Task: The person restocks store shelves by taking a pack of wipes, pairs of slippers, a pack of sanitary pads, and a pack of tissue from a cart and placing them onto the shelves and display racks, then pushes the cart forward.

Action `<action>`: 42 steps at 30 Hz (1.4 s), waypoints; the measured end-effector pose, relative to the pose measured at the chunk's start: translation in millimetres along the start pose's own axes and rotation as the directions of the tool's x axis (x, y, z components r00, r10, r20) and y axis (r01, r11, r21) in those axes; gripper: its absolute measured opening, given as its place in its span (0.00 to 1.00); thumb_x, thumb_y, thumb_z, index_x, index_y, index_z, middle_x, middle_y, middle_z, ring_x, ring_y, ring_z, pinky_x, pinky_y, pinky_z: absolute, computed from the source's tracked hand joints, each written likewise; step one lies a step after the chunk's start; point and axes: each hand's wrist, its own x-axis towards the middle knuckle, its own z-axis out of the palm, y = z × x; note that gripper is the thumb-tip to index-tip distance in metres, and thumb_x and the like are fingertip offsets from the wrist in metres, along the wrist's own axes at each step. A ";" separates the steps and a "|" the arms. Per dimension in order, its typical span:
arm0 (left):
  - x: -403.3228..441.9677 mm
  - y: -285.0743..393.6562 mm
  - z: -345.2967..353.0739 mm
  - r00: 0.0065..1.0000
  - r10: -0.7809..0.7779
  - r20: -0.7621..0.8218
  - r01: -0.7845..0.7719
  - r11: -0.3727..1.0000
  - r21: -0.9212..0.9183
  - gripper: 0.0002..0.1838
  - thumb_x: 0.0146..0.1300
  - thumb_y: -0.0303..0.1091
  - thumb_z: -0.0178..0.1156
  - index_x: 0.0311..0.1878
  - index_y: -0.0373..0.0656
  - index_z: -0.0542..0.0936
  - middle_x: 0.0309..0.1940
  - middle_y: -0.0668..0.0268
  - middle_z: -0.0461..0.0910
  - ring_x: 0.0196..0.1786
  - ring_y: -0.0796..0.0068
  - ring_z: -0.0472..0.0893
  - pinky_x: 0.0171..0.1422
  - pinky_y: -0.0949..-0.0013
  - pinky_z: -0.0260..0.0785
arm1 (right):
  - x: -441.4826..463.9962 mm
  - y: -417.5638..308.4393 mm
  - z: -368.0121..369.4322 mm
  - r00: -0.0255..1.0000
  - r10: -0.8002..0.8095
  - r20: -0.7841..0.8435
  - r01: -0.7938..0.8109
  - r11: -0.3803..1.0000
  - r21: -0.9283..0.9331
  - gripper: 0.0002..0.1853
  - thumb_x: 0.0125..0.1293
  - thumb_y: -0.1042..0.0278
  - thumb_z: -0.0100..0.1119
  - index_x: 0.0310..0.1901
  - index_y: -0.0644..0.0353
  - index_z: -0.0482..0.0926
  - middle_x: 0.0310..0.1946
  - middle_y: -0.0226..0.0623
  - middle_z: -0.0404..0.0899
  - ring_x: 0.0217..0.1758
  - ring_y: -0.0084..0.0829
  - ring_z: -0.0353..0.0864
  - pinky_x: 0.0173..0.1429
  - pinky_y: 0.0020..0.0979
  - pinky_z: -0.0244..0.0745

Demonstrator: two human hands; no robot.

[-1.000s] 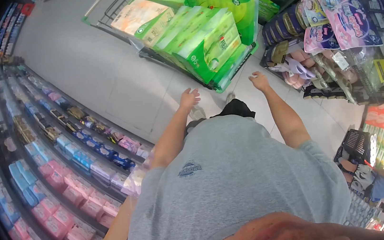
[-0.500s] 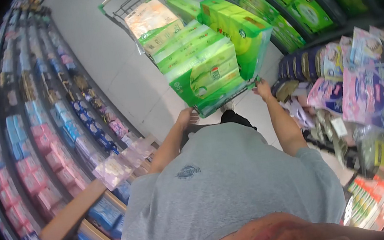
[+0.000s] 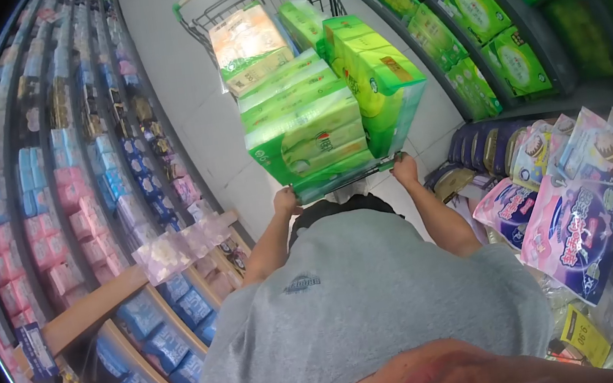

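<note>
A wire shopping cart (image 3: pixel 202 13) stands in front of me, loaded with large wrapped packs. My left hand (image 3: pixel 286 201) is closed at the left end of the cart's near bar. At the right end of that bar (image 3: pixel 351 177), my right hand (image 3: pixel 404 170) has its fingers wrapped around it. Just beyond the bar lies a wide green multipack of tissues (image 3: pixel 306 126). To its right another green pack (image 3: pixel 377 79) stands tilted. Farther in are an orange-and-white pack (image 3: pixel 246 38) and a smaller green pack (image 3: pixel 303 23).
Shelves of small pink and blue packets (image 3: pixel 44 239) line the left side, with a wooden-edged rack (image 3: pixel 98 305) of blue bags close by. On the right are shelves of green packs (image 3: pixel 479 6) and a display of pink-and-purple packages (image 3: pixel 572 235). Pale floor tiles (image 3: pixel 179 92) run beneath the cart.
My left hand, with fingers extended beside the cart before, is now closed at its near bar. The cart's near end and its packs have shifted left in view. The right-hand display appears lower.
</note>
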 end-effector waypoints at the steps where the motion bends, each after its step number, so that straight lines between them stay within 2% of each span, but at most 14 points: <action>1: 0.3 4.0 1.3 1.000 0.006 -0.012 -0.005 0.998 0.067 0.21 0.68 0.45 0.44 0.51 0.36 0.75 0.27 0.53 0.81 0.18 0.59 0.81 0.21 0.63 0.76 | 2.9 -4.9 -1.4 1.000 -0.011 -0.015 0.011 1.000 0.001 0.13 0.67 0.68 0.46 0.37 0.73 0.75 0.19 0.51 0.78 0.20 0.38 0.82 0.25 0.37 0.75; 2: 1.1 7.6 3.5 1.000 0.005 -0.013 -0.004 0.998 0.059 0.21 0.68 0.45 0.44 0.51 0.36 0.75 0.27 0.53 0.81 0.18 0.59 0.81 0.21 0.63 0.76 | 8.1 -9.3 -4.9 1.000 -0.017 -0.012 0.017 1.000 -0.005 0.13 0.67 0.68 0.46 0.37 0.73 0.75 0.19 0.51 0.78 0.20 0.38 0.82 0.25 0.37 0.75; 4: 4.5 12.4 2.5 0.995 0.097 -0.026 -0.092 0.986 0.143 0.22 0.68 0.46 0.42 0.51 0.38 0.76 0.27 0.54 0.81 0.19 0.62 0.81 0.21 0.64 0.74 | 19.6 -17.5 -5.2 0.998 0.054 0.014 -0.054 0.998 -0.029 0.14 0.65 0.64 0.49 0.37 0.69 0.76 0.24 0.53 0.80 0.35 0.51 0.82 0.44 0.47 0.73; 10: 10.2 53.4 4.8 0.997 0.078 -0.023 -0.073 0.986 0.149 0.23 0.66 0.47 0.42 0.50 0.41 0.77 0.27 0.57 0.82 0.22 0.65 0.82 0.21 0.66 0.73 | 75.8 -37.5 -5.6 0.996 0.084 0.039 -0.081 0.993 -0.086 0.15 0.59 0.66 0.51 0.38 0.71 0.78 0.36 0.63 0.78 0.44 0.58 0.78 0.50 0.48 0.72; 13: 26.7 74.4 0.8 0.998 0.052 -0.024 -0.048 0.991 0.123 0.22 0.66 0.47 0.43 0.50 0.41 0.77 0.27 0.58 0.82 0.23 0.65 0.82 0.22 0.65 0.73 | 115.6 -39.6 5.8 0.998 0.035 0.060 -0.030 0.997 -0.068 0.15 0.59 0.66 0.52 0.38 0.72 0.77 0.36 0.63 0.78 0.44 0.58 0.78 0.49 0.49 0.72; 15: 34.1 87.7 -3.1 0.997 0.062 -0.052 -0.056 0.993 0.107 0.22 0.66 0.47 0.43 0.49 0.41 0.78 0.27 0.57 0.82 0.23 0.65 0.83 0.22 0.64 0.73 | 137.6 -40.6 12.5 0.987 -0.131 0.092 0.144 0.977 -0.158 0.15 0.65 0.67 0.46 0.39 0.75 0.75 0.23 0.50 0.80 0.19 0.38 0.82 0.24 0.35 0.75; 18: 55.8 102.8 -13.9 0.990 0.094 -0.104 -0.079 0.987 0.137 0.19 0.68 0.44 0.42 0.50 0.43 0.76 0.28 0.58 0.82 0.22 0.65 0.82 0.22 0.63 0.73 | 141.5 -92.4 1.8 0.979 -0.005 0.205 0.018 0.998 -0.059 0.15 0.66 0.67 0.47 0.39 0.75 0.75 0.24 0.49 0.80 0.19 0.38 0.82 0.22 0.34 0.75; 22: 92.1 124.9 -40.3 0.981 0.149 -0.126 -0.120 0.969 0.214 0.21 0.68 0.44 0.41 0.50 0.42 0.77 0.27 0.58 0.81 0.22 0.67 0.82 0.22 0.66 0.73 | 163.1 -134.4 12.9 0.967 0.008 0.255 0.012 0.997 -0.076 0.16 0.66 0.66 0.48 0.39 0.76 0.75 0.24 0.47 0.80 0.20 0.37 0.82 0.23 0.33 0.76; 23: 92.6 133.9 -46.2 0.983 0.137 -0.123 -0.110 0.972 0.207 0.21 0.68 0.44 0.41 0.50 0.42 0.77 0.27 0.58 0.81 0.22 0.67 0.82 0.22 0.66 0.73 | 175.7 -134.2 23.3 0.973 -0.022 0.229 0.039 0.997 -0.071 0.16 0.64 0.64 0.49 0.37 0.74 0.76 0.24 0.49 0.80 0.23 0.40 0.82 0.30 0.36 0.76; 25: 95.8 156.9 -51.2 0.978 0.056 -0.200 -0.013 0.977 0.211 0.21 0.66 0.47 0.42 0.48 0.48 0.81 0.31 0.62 0.83 0.23 0.70 0.82 0.37 0.64 0.72 | 200.8 -133.9 34.7 0.977 -0.048 0.207 0.063 0.996 -0.067 0.17 0.63 0.62 0.50 0.35 0.73 0.78 0.23 0.51 0.80 0.26 0.42 0.83 0.38 0.40 0.75; 27: 102.2 179.2 -62.7 0.978 0.050 -0.205 -0.009 0.980 0.199 0.21 0.66 0.48 0.42 0.47 0.49 0.81 0.30 0.62 0.83 0.23 0.70 0.82 0.37 0.64 0.72 | 223.2 -146.8 45.9 0.968 -0.086 0.236 0.104 0.992 -0.065 0.17 0.66 0.65 0.50 0.37 0.77 0.76 0.25 0.49 0.80 0.21 0.37 0.82 0.24 0.32 0.76; 34: 152.4 237.8 -102.0 0.974 0.078 -0.213 -0.023 0.969 0.248 0.21 0.65 0.49 0.42 0.44 0.49 0.81 0.28 0.62 0.83 0.23 0.71 0.82 0.36 0.64 0.72 | 269.8 -236.0 61.2 0.969 -0.009 0.247 0.031 0.996 -0.088 0.18 0.66 0.62 0.51 0.34 0.75 0.76 0.23 0.47 0.81 0.20 0.37 0.82 0.22 0.32 0.75; 39: 209.5 282.5 -132.7 0.963 0.042 -0.267 0.050 0.942 0.331 0.20 0.65 0.51 0.46 0.50 0.54 0.81 0.48 0.63 0.81 0.53 0.61 0.78 0.53 0.59 0.70 | 310.8 -307.7 76.6 0.958 0.023 0.286 0.001 0.996 -0.084 0.18 0.66 0.62 0.50 0.36 0.74 0.76 0.24 0.47 0.81 0.21 0.37 0.83 0.22 0.33 0.75; 42: 199.8 336.4 -156.4 0.936 0.149 -0.317 0.024 0.876 0.482 0.20 0.66 0.50 0.45 0.51 0.54 0.81 0.48 0.62 0.81 0.53 0.61 0.78 0.54 0.58 0.70 | 352.0 -330.0 100.6 0.958 0.017 0.288 0.011 0.995 -0.096 0.17 0.66 0.61 0.50 0.38 0.73 0.76 0.24 0.46 0.81 0.22 0.36 0.83 0.22 0.32 0.75</action>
